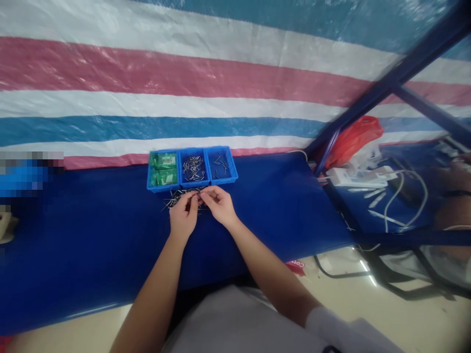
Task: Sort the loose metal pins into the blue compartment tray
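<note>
Fingertips of my left hand (183, 214) and my right hand (222, 207) meet in a pinch, close together. Something small and dark shows between them, too small to name. Under and behind my hands lies a loose pile of thin metal pins (175, 197), partly hidden by my fingers. Just beyond stand three blue bins side by side. The left bin (156, 188) holds green packets (164, 169). In the middle bin (194, 185) is a heap of similar metal pins (193, 168). Only a scattering of pins (220, 164) lies in the right bin (231, 169).
The dark blue tabletop (275, 206) meets a striped tarp (221, 103) behind. A blue metal frame (371, 100) rises at right. Past it are a red bag (355, 139), a white power strip (356, 177), cables and another person's arm (454, 215).
</note>
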A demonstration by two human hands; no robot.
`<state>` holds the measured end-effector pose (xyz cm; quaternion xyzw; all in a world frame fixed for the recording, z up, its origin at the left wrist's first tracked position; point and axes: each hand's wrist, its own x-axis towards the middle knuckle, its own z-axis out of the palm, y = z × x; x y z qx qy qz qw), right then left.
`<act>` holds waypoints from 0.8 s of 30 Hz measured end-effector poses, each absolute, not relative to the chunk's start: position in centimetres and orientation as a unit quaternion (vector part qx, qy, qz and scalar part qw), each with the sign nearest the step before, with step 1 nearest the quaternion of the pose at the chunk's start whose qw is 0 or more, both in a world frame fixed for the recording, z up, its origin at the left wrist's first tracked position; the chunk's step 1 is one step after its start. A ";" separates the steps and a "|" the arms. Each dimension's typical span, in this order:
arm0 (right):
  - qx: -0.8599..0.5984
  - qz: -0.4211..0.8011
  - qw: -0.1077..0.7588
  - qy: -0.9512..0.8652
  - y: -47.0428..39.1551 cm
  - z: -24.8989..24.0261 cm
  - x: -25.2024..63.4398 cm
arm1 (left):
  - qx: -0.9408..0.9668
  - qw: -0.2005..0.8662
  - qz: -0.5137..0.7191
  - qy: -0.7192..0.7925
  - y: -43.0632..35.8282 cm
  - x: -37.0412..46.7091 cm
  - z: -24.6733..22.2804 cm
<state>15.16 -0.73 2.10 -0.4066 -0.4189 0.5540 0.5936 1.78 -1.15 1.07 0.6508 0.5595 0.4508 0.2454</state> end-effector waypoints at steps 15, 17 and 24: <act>-0.418 0.553 0.585 -0.422 -0.8 2.4 15.1 | 0.655 0.242 0.448 0.558 -1.1 1.7 1.1; -0.419 0.552 0.583 -0.424 -0.8 2.4 15.1 | 0.655 0.241 0.446 0.560 -1.1 1.7 1.1; -0.418 0.554 0.582 -0.424 -0.9 2.5 15.2 | 0.655 0.239 0.448 0.561 -1.1 1.8 1.0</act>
